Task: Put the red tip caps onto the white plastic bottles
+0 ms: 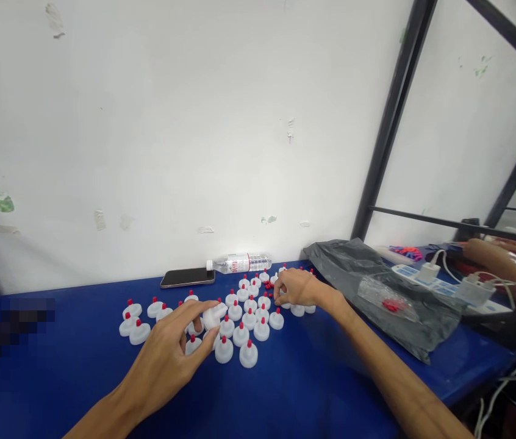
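My left hand (171, 341) grips a white nozzle cap (213, 316) between thumb and fingers. The cap is tilted, its spout pointing right, and I see no red tip on it. Farther right, my right hand (295, 286) reaches down among the caps with its fingertips pressed together; what is between them is hidden. Beside those fingers lies a small heap of red tips (268, 284). Around both hands stand several white nozzle caps (248, 356) with red tips, upright on the blue table (285, 390).
Against the wall lie a black phone (188, 278) and a clear plastic bottle (242, 263). To the right, a dark grey plastic bag (354, 268) carries a clear bag of red pieces (391, 304). Beyond are a power strip (450, 286), a black metal frame (390, 122) and another person's arm (491, 256).
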Available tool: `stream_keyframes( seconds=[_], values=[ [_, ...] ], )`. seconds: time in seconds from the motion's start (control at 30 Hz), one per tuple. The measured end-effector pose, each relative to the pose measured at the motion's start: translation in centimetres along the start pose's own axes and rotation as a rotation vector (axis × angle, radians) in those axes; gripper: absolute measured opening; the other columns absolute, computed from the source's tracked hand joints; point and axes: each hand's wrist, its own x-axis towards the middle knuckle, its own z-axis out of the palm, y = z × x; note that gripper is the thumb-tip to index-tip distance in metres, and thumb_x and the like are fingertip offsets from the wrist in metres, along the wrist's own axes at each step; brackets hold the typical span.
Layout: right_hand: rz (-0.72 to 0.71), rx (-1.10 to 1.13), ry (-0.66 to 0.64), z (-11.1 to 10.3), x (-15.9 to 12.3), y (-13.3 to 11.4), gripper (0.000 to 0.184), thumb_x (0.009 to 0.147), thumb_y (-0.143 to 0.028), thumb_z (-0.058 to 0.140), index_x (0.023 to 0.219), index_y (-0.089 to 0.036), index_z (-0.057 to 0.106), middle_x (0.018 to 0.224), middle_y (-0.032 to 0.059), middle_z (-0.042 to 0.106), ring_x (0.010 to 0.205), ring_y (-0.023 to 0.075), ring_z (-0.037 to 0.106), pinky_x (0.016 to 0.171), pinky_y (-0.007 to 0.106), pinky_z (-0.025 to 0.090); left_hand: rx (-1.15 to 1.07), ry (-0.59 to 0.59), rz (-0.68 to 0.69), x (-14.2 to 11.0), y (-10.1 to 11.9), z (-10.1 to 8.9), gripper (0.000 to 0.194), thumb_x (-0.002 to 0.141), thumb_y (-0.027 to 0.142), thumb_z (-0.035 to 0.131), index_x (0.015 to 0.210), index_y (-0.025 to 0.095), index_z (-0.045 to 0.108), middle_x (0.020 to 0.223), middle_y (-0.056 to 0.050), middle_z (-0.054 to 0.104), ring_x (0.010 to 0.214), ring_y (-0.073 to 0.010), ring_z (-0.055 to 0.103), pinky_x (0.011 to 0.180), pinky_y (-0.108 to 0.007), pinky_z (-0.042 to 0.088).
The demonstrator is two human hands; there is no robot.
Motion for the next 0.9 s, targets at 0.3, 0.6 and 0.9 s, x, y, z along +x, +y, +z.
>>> stream_keyframes(
  seconds=[0.3,0.6,0.9],
  values=[
    [-0.114,0.397,0.178,-1.1,-0.6,-0.7,0.026,0.097,-0.043,0.057,0.094,-0.02,0.069,0.092,0.0034,0.077,0.063,0.0139,0.069,0.066,0.025,0.05,-0.015,0.004,-0.001,-0.1,-0.1,0.1,0.037,0.094,0.048,0.054,0.123,0.028,0.064,0.085,0.002,0.065,0.051,-0.0111,0.052,0.053,-0.024,0.049],
    [-0.314,0.859,0.26,-0.6,-1.3,-5.9,0.033,0.087,-0.046,0.07,0.107,-0.02,0.075,0.096,0.0053,0.077,0.059,0.0114,0.065,0.055,0.022,0.052,0.002,-0.016,0.024,-0.2,0.0,0.1,0.038,0.096,0.047,0.052,0.127,0.028,0.063,0.088,-0.001,0.066,0.054,-0.0125,0.053,0.056,-0.026,0.05],
    [-0.343,1.102,0.183,1.8,-1.8,-9.6,0.031,0.076,-0.045,0.081,0.089,-0.017,0.078,0.064,0.001,0.071,0.05,0.0138,0.067,0.043,0.019,0.041,-0.1,-0.063,-0.022,-0.4,0.5,0.1,0.045,0.096,0.05,0.052,0.134,0.028,0.062,0.086,-0.001,0.066,0.057,-0.0139,0.053,0.055,-0.025,0.048]
  ],
)
